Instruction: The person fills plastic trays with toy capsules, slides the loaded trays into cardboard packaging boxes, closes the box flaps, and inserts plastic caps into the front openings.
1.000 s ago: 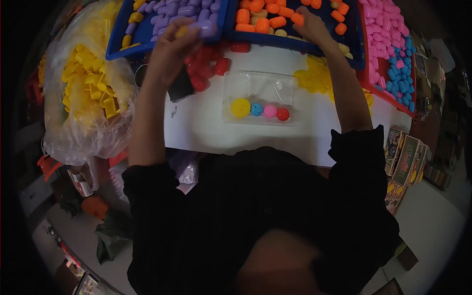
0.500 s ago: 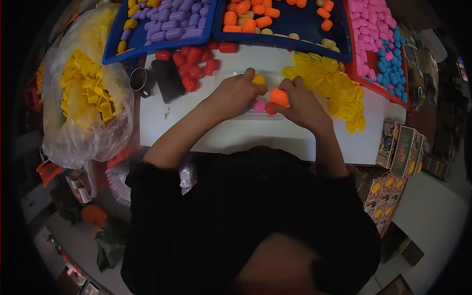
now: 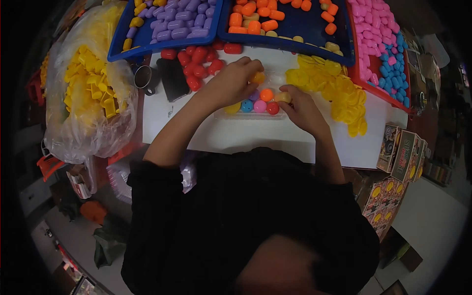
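Observation:
My left hand (image 3: 235,82) pinches a yellow-orange piece (image 3: 257,77) above the left part of a clear plastic tray (image 3: 276,77). Between the fingers of my right hand (image 3: 301,109) is a pale yellow piece (image 3: 282,97), at the tray's right side. Inside the tray, a purple piece (image 3: 254,95) and an orange piece (image 3: 266,95) lie behind a blue piece (image 3: 247,105), a pink piece (image 3: 260,106) and a red piece (image 3: 272,108). A yellow piece (image 3: 233,108) at the left end is partly covered by my left hand.
Blue trays (image 3: 211,42) of purple, yellow, orange and pale pieces stand behind; a red tray (image 3: 378,92) holds pink and blue ones. Red pieces (image 3: 200,71), a black phone (image 3: 172,79), a cup (image 3: 145,78), yellow discs (image 3: 339,93), a plastic bag (image 3: 91,137) and boxes (image 3: 406,152) surround the workspace.
Both hands came from the back trays to the clear tray. Purple and orange pieces now lie in it. My right hand has let go of the orange piece and shows a pale yellow one.

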`<state>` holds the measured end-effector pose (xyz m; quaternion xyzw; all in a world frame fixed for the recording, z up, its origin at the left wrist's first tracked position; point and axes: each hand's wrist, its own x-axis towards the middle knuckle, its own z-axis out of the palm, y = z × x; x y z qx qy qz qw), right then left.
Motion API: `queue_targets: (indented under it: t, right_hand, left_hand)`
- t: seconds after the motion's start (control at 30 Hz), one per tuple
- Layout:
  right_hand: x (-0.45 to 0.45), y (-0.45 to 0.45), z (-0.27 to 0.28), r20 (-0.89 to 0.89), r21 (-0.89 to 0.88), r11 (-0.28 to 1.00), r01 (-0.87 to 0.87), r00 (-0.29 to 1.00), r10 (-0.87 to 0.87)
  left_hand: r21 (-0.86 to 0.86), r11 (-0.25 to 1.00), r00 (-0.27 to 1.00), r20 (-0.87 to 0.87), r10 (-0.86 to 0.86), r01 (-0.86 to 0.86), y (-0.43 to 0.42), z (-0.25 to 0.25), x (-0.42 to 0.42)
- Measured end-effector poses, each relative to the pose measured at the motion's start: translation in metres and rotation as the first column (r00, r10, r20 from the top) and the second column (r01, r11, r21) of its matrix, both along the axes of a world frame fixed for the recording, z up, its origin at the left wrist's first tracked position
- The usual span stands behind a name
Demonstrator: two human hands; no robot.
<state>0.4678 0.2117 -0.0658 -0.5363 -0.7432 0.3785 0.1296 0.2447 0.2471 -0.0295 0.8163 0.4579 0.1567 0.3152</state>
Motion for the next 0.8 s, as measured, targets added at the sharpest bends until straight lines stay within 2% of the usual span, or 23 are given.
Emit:
queue_targets:
  t: [0.03, 0.1, 0.13, 0.2, 0.23, 0.3, 0.33, 0.4, 0.53, 0.6, 0.67, 0.73, 0.77, 0.8]
  right_hand:
    - [0.0, -0.002, 0.005, 0.001, 0.002, 1.0, 0.001, 1.0, -0.001]
    - [-0.002, -0.007, 0.018, -0.151, -0.259, 0.963, 0.082, 0.981, -0.124]
    - [0.001, -0.01, 0.015, -0.15, -0.257, 0.963, 0.083, 0.981, -0.125]
    - [0.01, -0.018, 0.002, -0.28, -0.198, 0.98, -0.011, 0.959, -0.046]
    - [0.008, -0.024, -0.003, -0.282, -0.201, 0.979, -0.014, 0.959, -0.044]
    - [-0.003, -0.036, -0.013, -0.01, 0.075, 0.996, -0.051, 0.999, 0.052]
    - [-0.011, -0.042, -0.018, -0.014, 0.072, 0.996, -0.057, 0.998, 0.058]
    - [-0.025, -0.048, -0.025, -0.026, 0.02, 0.997, -0.068, 0.997, 0.069]
    - [-0.016, -0.036, -0.009, 0.025, 0.043, 0.987, -0.152, 0.988, 0.151]
    - [0.007, 0.011, 0.022, -0.12, -0.172, 0.959, -0.225, 0.971, 0.206]
    - [0.009, 0.063, 0.043, -0.143, 0.193, 0.979, -0.06, 0.986, 0.089]
    - [-0.017, 0.131, 0.066, -0.327, 0.264, 0.955, 0.135, 0.944, -0.043]
    - [-0.031, 0.173, 0.065, -0.238, 0.501, 0.856, 0.126, 0.971, -0.003]
    - [-0.048, 0.215, 0.057, -0.146, 0.704, 0.703, 0.1, 0.989, 0.005]
  left_hand:
    - [0.002, 1.0, 1.0, 0.001, -0.001, 0.001, 0.001, -0.005, 0.003]
    - [-0.016, 0.994, 0.992, -0.06, -0.108, 0.107, 0.003, -0.019, 0.007]
    - [-0.014, 0.994, 0.992, -0.06, -0.109, 0.108, 0.003, -0.018, 0.008]
    - [-0.069, 0.997, 0.999, 0.024, -0.032, 0.034, 0.002, -0.014, 0.006]
    - [-0.072, 0.997, 0.999, 0.023, -0.029, 0.03, 0.004, -0.013, 0.003]
    - [0.018, 0.998, 0.997, 0.057, 0.059, -0.06, 0.007, -0.013, -0.009]
    - [0.015, 0.998, 0.996, 0.053, 0.066, -0.067, 0.005, -0.013, -0.017]
    - [0.073, 0.971, 0.968, 0.122, 0.219, -0.229, 0.003, -0.014, -0.033]
    - [0.137, 0.928, 0.933, 0.153, 0.325, -0.346, -0.008, -0.013, -0.058]
    - [0.107, 0.88, 0.864, 0.275, 0.422, -0.464, -0.012, -0.004, -0.066]
    - [0.118, 0.864, 0.844, 0.313, 0.435, -0.49, -0.013, 0.001, -0.069]
    - [0.088, 0.863, 0.817, 0.381, 0.433, -0.498, -0.013, 0.001, -0.068]
    - [0.072, 0.873, 0.809, 0.417, 0.413, -0.483, -0.012, 0.002, -0.063]
    - [0.11, 0.889, 0.837, 0.406, 0.367, -0.444, -0.012, 0.007, -0.058]
